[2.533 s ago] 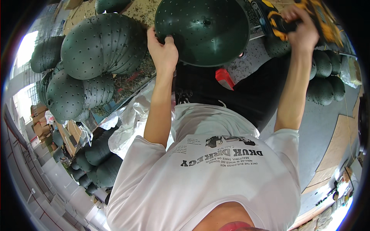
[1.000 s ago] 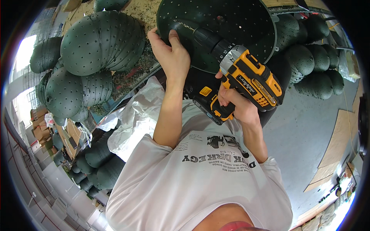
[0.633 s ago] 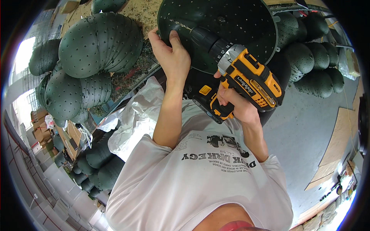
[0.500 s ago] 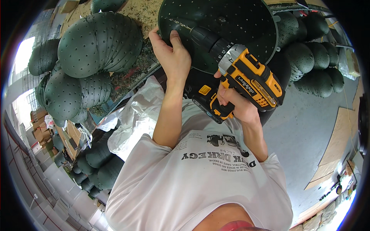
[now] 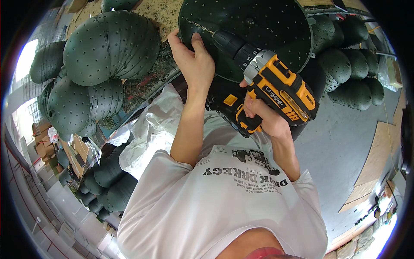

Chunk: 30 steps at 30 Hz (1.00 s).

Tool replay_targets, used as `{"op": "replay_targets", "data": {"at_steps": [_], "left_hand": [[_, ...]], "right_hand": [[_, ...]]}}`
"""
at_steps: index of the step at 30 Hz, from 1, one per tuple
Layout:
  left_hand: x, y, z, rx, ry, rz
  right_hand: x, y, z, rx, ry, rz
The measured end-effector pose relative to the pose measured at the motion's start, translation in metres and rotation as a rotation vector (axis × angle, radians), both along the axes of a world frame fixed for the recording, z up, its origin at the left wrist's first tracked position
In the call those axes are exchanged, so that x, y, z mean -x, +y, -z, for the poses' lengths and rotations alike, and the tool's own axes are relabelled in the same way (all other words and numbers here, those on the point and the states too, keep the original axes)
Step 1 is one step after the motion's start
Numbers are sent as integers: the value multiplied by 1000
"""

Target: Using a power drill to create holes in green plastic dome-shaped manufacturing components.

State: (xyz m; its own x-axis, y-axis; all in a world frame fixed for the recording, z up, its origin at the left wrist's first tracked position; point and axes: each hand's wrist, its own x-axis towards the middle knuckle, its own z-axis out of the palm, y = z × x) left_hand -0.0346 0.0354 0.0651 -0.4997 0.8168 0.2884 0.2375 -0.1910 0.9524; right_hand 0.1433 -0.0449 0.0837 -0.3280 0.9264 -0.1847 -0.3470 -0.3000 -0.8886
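Fingers of left hand [image 5: 196, 68] clamped on rim of green bowl [image 5: 280, 32], which spreads rightward from them; right hand [image 5: 272, 118] wrapped round yellow-black drill [image 5: 284, 88]. Bit [image 5: 202, 27] just beyond left thumb [image 5: 198, 42], contact unclear. Advisable: thumb clear, rim firm, drill square, pressure light.

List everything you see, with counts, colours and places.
holed bowl: one, dark green, top centre
drill: one, yellow and black, centre
drill bit: one, silvery, drill's front
domed stacks: several, dark green, both sides
bench: one, tan, upper left
plastic sheet: one, whitish, left of centre
boxes: several, brown, far left
flat sheets: at least two, tan, right
shirt: one, white, bottom centre
left fingers: one set, bare, bowl's left rim
right fingers: one set, bare, around drill
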Motion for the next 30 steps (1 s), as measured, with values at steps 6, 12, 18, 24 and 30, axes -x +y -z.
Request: {"op": "replay_targets", "data": {"at_steps": [6,12,18,24,30], "left_hand": [[1,0,4,-8,4,-6],[1,1,10,-26,-29,-2],[3,2,11,-10,9,-12],[4,1,7,-34,95,-50],[-7,-11,10,18,261,2]], "right_hand": [[0,0,8,-26,-27,-12],[3,-5,18,-92,-111,67],[7,-7,36,-366,-247,119],[11,-7,36,-398,-256,82],[20,3,31,-359,-227,111]]}}
